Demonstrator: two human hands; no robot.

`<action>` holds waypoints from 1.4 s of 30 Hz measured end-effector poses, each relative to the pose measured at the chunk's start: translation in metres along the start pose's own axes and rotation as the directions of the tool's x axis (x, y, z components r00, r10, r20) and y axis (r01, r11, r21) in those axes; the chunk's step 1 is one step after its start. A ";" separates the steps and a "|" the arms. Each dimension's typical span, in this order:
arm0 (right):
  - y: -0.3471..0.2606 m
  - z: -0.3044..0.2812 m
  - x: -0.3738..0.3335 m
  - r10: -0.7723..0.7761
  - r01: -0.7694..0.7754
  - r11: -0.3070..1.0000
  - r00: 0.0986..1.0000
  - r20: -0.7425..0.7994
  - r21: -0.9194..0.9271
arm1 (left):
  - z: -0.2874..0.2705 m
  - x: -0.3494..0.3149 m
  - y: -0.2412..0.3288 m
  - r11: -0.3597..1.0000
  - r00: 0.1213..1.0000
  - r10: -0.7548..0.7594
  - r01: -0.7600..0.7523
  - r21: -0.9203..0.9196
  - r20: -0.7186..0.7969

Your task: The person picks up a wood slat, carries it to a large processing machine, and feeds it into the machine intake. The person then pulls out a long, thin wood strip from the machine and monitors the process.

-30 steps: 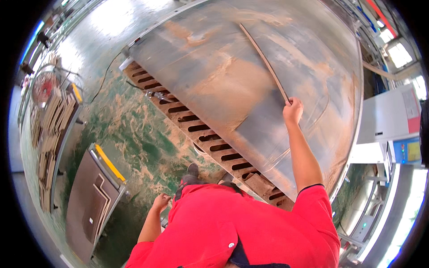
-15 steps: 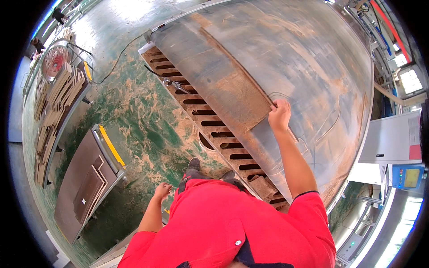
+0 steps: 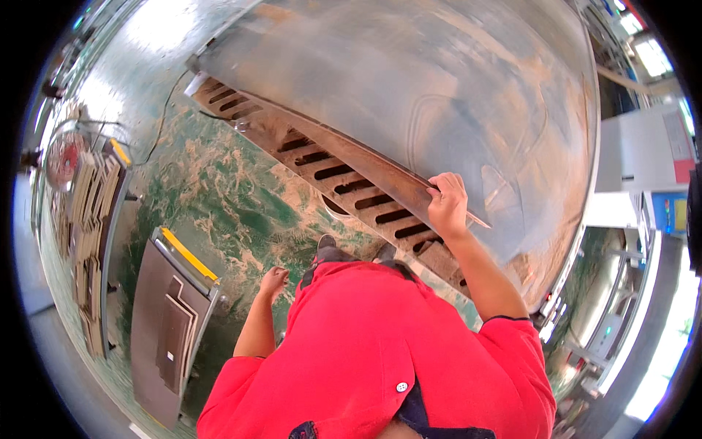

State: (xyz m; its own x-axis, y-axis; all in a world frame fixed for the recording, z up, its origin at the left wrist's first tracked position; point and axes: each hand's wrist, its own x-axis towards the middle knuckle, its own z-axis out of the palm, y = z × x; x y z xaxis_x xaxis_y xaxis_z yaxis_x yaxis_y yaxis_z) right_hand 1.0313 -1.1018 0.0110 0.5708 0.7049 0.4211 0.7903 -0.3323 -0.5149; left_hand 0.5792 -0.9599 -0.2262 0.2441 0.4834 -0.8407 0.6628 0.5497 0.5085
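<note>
My right hand [image 3: 447, 205] is closed around the near end of a long, thin, dark strip [image 3: 391, 164], which looks like a board offcut. It runs slantwise along the left side of a large grey metal table [image 3: 512, 110]; its pale tip [image 3: 479, 220] sticks out past my fingers. Brown sawdust lies along the strip and over the slotted trough [image 3: 310, 169] at the table's edge, partly covering the slots. My left hand [image 3: 275, 280] hangs low over the floor, fingers loosely bent and nothing visible in it.
On the left, a low cart [image 3: 153, 307] with a yellow edge carries dark panels. Behind it, stacked boards [image 3: 91, 212] fill a second cart beside a round red fan [image 3: 66, 159]. Sawdust streaks the green floor [image 3: 241, 212]. White cabinets [image 3: 636, 150] stand at right.
My right hand has drawn the strip left across the table toward the slotted trough. The sawdust sheet beside it has moved over the edge and slots. My left hand stays low.
</note>
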 end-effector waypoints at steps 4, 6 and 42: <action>0.021 -0.018 -0.030 0.034 -0.034 0.999 0.997 -0.072 0.005 | -0.013 0.043 -0.018 0.967 0.970 0.062 -0.001 -0.254 0.233; 0.025 -0.039 -0.031 0.111 -0.107 0.993 0.989 -0.100 0.046 | -0.012 0.040 -0.008 0.996 0.987 -0.002 0.016 -0.088 0.159; 0.386 -0.233 0.009 0.313 -0.382 0.876 0.914 -0.257 -0.294 | 0.042 -0.025 0.021 0.947 0.973 0.129 -0.178 0.267 0.191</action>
State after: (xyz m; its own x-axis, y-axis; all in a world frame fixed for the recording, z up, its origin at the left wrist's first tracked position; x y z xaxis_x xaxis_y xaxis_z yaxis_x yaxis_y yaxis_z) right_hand 1.3936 -1.3700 -0.0100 0.8263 0.3794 0.4163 0.5397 -0.7449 -0.3923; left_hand 0.6170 -0.9894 -0.2022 0.4580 0.4111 -0.7882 0.7737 0.2524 0.5812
